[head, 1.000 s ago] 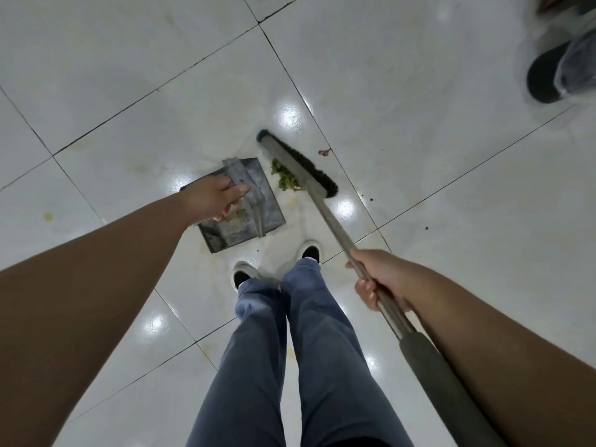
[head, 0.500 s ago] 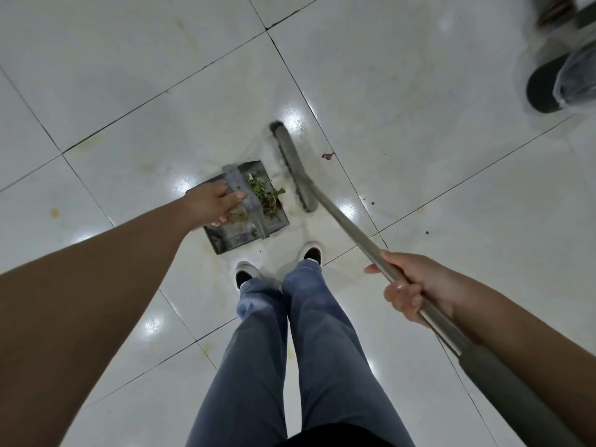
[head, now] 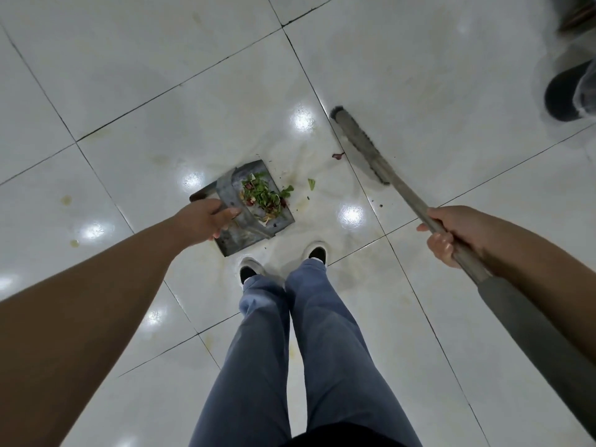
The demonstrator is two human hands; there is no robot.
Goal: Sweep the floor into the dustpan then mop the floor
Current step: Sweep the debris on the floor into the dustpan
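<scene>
Nearest the camera, blue trouser legs run down to two dark shoes with white toes on the glossy white tiled floor. To the right, the right hand has its fingers wrapped tightly around the long handle of the broom. To the left, the left hand reaches down to the grey dustpan, its fingers curled on the pan's upright handle bracket. The dustpan sits flat on the floor just ahead of the shoes and holds a heap of green leaves and red scraps. A few leaf bits lie on the tile just beside the pan's open edge. Farther out, the broom head is well apart from the pan; whether its bristles touch the floor is hard to tell. A small reddish scrap lies near the head. At the far right edge stands a dark, blurred object.
</scene>
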